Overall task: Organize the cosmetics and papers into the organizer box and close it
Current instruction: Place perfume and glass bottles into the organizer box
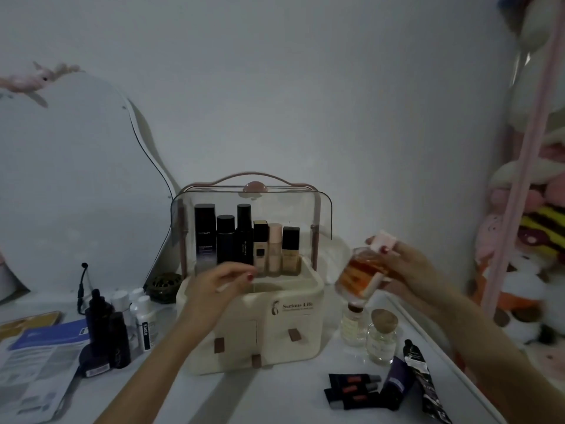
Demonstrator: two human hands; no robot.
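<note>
White tabletop (275, 396): organizer box (253, 316) at frame centre, clear lid raised, six bottles (244, 237) stood inside. Orange perfume bottle (363, 273) gripped by right hand (406, 267); left hand (220, 283) loosely curled, nothing held.

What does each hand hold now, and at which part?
The right hand holds the orange perfume bottle, tilted, by its side near the pink cap. The left hand holds nothing.
</note>
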